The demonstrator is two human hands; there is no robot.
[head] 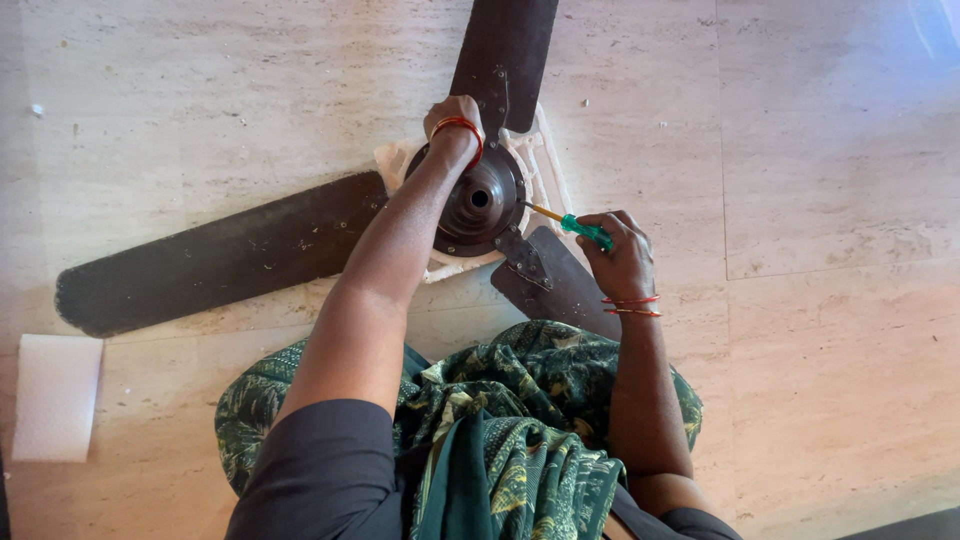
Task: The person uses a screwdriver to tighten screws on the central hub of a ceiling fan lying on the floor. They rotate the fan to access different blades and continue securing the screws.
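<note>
Right hand [622, 255] grips screwdriver [570, 224], tip at fan hub [480, 200]; left hand [455, 118] clasps hub's far edge.

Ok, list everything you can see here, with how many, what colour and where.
ceiling fan motor: one, dark brown, centre, on the white packing piece
fan blades: three, dark brown, spreading left, up and lower right
white packing piece: one, under the motor
screwdriver: one, green handle, yellow shaft, tip toward the motor
white foam sheet: one, left edge of the floor
floor: beige stone tiles
green patterned cloth: over the lap, bottom centre
left hand: on the motor's far side, red bangle
right hand: gripping the screwdriver, red bangles
</note>
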